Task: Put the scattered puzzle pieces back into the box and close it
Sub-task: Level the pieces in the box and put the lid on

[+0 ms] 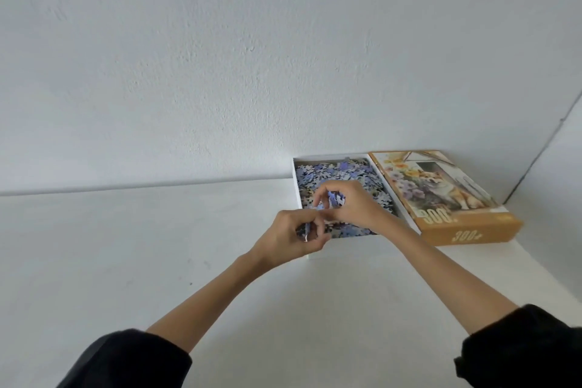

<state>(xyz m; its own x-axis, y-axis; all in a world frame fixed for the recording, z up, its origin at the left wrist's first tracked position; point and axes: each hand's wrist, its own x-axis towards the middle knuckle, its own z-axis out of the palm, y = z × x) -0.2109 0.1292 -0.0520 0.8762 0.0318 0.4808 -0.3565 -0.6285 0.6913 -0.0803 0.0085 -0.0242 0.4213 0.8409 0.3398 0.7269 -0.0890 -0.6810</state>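
Both hands meet over the near left corner of the open box (333, 158) — the left hand (291, 238) curled around a small clump of puzzle pieces (305, 230), the right hand (349, 203) pinching a bluish cluster of pieces (334, 197) between thumb and fingertips, just above the heap. Their fingertips look to be touching, or very nearly so. Dark sleeves (519, 346) are pushed back on both forearms.

That white box tray sits on the white table (126, 261), pushed to the far right against the pale wall (220, 57), and it is filled with a loose pile of blue, lilac and dark pieces (352, 172). Just beside it on the right, edge to edge, lies the lid (441, 195) — orange-sided, picture up, showing flowers and an orange animal, with "300" printed on its top and near side. No loose pieces show on the tabletop to the left.
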